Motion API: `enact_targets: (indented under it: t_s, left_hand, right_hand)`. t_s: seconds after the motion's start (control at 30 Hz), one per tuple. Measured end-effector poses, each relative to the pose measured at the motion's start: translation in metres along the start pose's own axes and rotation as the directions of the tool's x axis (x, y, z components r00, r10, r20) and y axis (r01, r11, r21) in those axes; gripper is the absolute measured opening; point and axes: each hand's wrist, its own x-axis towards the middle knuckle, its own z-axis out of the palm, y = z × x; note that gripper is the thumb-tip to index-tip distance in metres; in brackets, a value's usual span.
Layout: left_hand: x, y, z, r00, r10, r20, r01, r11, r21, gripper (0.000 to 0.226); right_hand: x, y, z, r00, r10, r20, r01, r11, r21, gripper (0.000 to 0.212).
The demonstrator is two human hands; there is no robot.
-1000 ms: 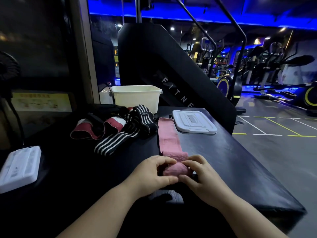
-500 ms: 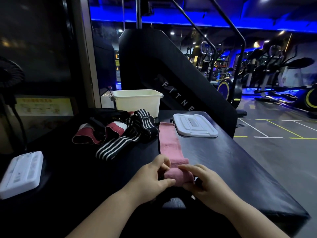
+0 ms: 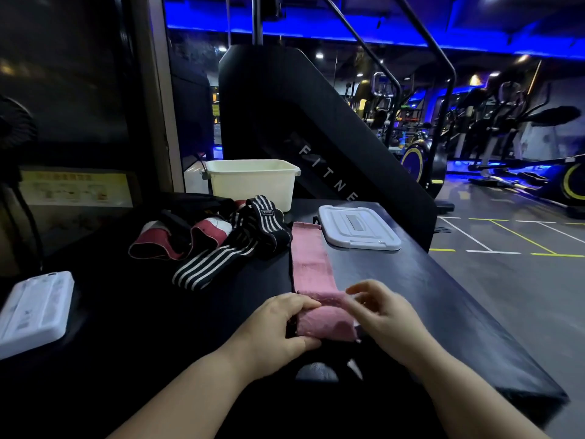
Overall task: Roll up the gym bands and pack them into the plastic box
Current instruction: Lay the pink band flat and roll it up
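Head cam view: biggest thing is the black stair machine (image 3: pixel 285 106) right behind the black table (image 3: pixel 443 312). At the table's far edge sits the cream plastic box (image 3: pixel 253 185), top open, and its white lid (image 3: pixel 357 228) lies flat off to the right, well apart from it. A white gadget (image 3: pixel 34 308) sits near the left edge. In front of the box is a heap of bands, a black-and-white striped band (image 3: pixel 221 258) draped beside a maroon band (image 3: pixel 164 242). The pink band (image 3: pixel 310 264) lies flat down the middle of the table, its near end rolled up. Left hand (image 3: pixel 278 327) grips the roll's left end, fingers on top and thumb underneath. Right hand (image 3: pixel 386 318) is at the roll's right end with bent fingers, but it's blurry, so I can't tell if it's actually holding it.
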Motion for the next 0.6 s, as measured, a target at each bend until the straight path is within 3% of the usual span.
enact_targets:
  t_s: [0.1, 0.2, 0.27, 0.4, 0.6]
  left_hand:
    - [0.001, -0.001, 0.001, 1.000, -0.010, -0.002, 0.010, 1.000, -0.001, 0.053]
    - [0.001, 0.001, -0.001, 1.000, -0.030, -0.006, 0.029, 0.999, -0.015, 0.051]
    - [0.001, 0.002, -0.002, 0.999, -0.039, -0.006, 0.039, 0.999, -0.014, 0.051]
    - [0.002, 0.005, -0.003, 0.999, -0.050, -0.013, 0.050, 0.998, -0.034, 0.049]
    - [0.003, 0.007, -0.005, 0.996, -0.090, 0.007, 0.090, 0.994, -0.063, 0.048]
  right_hand:
    - [0.026, -0.007, -0.004, 0.973, 0.229, 0.031, -0.227, 0.973, -0.047, 0.035]
    - [0.049, -0.009, 0.001, 0.903, 0.408, 0.135, -0.416, 0.908, 0.039, 0.044]
    - [0.059, -0.011, 0.005, 0.869, 0.463, 0.171, -0.482, 0.872, 0.089, 0.038]
    - [0.073, -0.010, 0.008, 0.855, 0.477, 0.205, -0.448, 0.877, -0.172, 0.034]
    - [0.077, -0.010, 0.011, 0.789, 0.492, 0.368, -0.567, 0.814, 0.125, 0.010]
